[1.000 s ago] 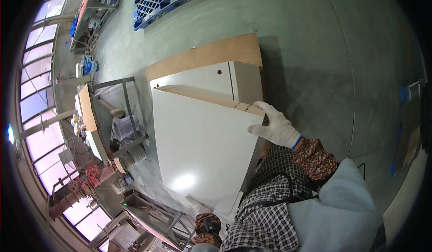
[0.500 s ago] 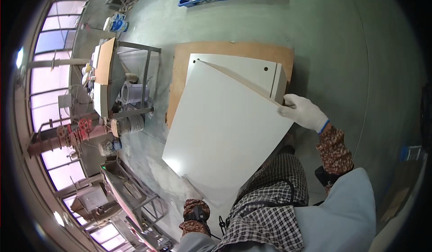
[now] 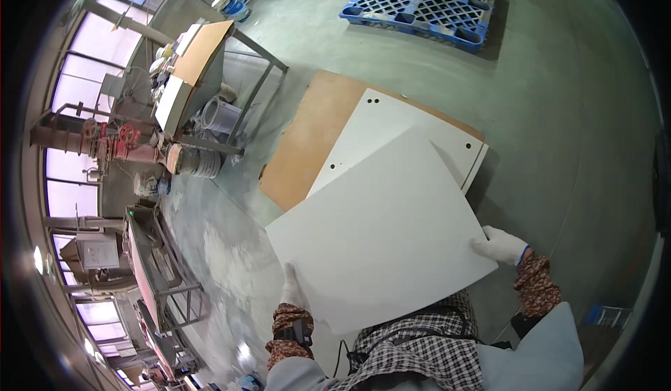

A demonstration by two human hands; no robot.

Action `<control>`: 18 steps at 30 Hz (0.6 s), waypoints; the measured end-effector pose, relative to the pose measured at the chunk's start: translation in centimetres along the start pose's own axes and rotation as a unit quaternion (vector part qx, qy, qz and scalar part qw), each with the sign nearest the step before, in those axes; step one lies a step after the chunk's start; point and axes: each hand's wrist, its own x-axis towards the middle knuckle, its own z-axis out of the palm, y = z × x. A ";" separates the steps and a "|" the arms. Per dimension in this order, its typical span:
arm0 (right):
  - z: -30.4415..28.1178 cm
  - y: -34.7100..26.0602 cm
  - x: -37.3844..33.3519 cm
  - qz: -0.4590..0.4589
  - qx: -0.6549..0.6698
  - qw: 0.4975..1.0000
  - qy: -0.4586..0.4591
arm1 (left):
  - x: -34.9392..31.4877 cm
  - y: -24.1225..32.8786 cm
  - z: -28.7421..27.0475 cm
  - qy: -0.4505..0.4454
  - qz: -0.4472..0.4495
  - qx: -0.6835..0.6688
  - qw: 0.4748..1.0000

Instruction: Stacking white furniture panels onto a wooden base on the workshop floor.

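Note:
A large white panel (image 3: 384, 230) is held tilted in front of me by both hands, which wear white work gloves. My left hand (image 3: 293, 293) grips its left edge near the lower corner, the fingers partly hidden beneath. At the right edge, my right hand (image 3: 499, 245) is closed on the panel, thumb side up. Farther out, a second white panel (image 3: 391, 122) with several dark holes lies over a brown cardboard sheet (image 3: 300, 146) on the floor. The held panel covers part of it.
A blue plastic pallet (image 3: 419, 6) lies on the floor at the far side. To the left stand a metal-legged table (image 3: 203, 62) with a board on top, a white bucket (image 3: 220, 115), red pipework (image 3: 105, 143) and a low bench (image 3: 150, 272).
The held panel has come off the holed panel toward me and turned, baring more of the one below. Both hands moved with it. My view has swung left, showing more of the pallet.

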 end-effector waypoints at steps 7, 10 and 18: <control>-0.4 -3.8 3.8 -0.031 0.303 0.952 0.029 | -1.1 -3.2 -0.5 0.021 0.018 -0.008 1.000; 1.2 -2.2 2.4 -0.039 0.287 0.955 0.065 | -0.4 -3.1 -1.4 0.033 -0.007 0.003 0.999; 12.2 -0.8 -1.7 -0.025 0.312 0.937 0.156 | -0.8 -2.6 -9.6 -0.007 0.021 -0.020 1.000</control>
